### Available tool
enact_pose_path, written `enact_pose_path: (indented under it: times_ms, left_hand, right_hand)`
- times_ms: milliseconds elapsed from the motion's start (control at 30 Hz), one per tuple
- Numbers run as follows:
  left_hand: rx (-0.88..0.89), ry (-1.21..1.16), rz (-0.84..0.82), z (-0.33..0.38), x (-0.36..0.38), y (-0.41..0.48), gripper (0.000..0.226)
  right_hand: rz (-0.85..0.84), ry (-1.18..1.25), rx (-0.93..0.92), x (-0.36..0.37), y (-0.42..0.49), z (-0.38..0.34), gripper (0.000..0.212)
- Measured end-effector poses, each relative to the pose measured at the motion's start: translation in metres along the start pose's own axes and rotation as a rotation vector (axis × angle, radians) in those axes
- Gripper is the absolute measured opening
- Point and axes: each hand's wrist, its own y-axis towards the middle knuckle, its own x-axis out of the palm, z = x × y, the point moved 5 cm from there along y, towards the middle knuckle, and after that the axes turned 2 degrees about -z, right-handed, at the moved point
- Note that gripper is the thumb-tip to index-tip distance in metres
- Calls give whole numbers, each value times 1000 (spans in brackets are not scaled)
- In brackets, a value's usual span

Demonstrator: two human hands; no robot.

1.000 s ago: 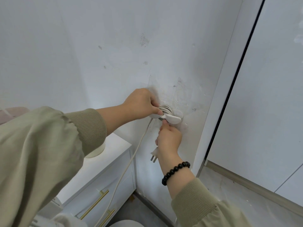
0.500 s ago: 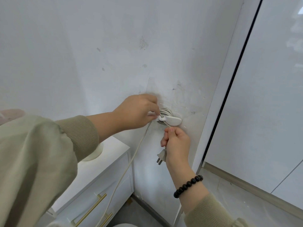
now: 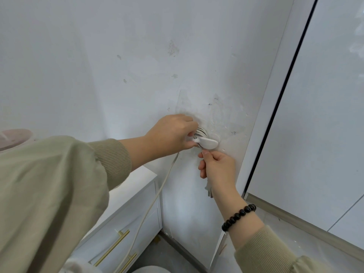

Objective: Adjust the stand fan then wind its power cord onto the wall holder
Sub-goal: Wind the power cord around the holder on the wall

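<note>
A scuffed white wall [image 3: 137, 66] fills most of the view. At four o'clock from the wall holder [image 3: 206, 143] a dark vertical seam [image 3: 275, 107] separates the wall from a glossy white panel [image 3: 325, 115], whose lower edge carries a beige trim strip [image 3: 295, 223]. At seven o'clock from the holder stands a white cabinet [image 3: 136, 194] with brass bar handles [image 3: 112, 247]. A pale pink object [image 3: 13, 137] shows at the nine o'clock edge of the view, too cropped to identify. Olive sleeves [image 3: 49, 194] cover much of the lower left and hide part of the cabinet top.

The holder is fixed to the wall just right of centre, with several white loops of the power cord [image 3: 155, 198] wound behind its flat front tab. The left hand [image 3: 169, 134] sits at nine o'clock from the holder, fingers curled and pinching the tab's left end and the coils there. From under that hand the cord hangs slack toward seven o'clock, crossing in front of the cabinet. The right hand [image 3: 218, 168], with a black bead bracelet [image 3: 239, 216] at its wrist, is at six o'clock from the holder, closed in a fist around the cord's end; its thumb tip nearly touches the tab's underside. The plug [image 3: 208, 191] pokes out below that fist, prongs pointing down.
</note>
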Motion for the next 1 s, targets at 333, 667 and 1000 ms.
enact_pose_path:
  times_ms: [333, 667, 1000]
  left_hand:
    - [-71, -62, 87, -4, 6, -9, 13]
    - [-426, -450, 10, -12, 12, -14, 15]
    - [-223, -313, -73, -11, -2, -10, 26]
  right_hand:
    - [-12, 10, -2, 0, -2, -1, 30]
    - [-11, 103, 44, 3, -1, 3, 27]
    - [-64, -176, -64, -12, -3, -6, 18]
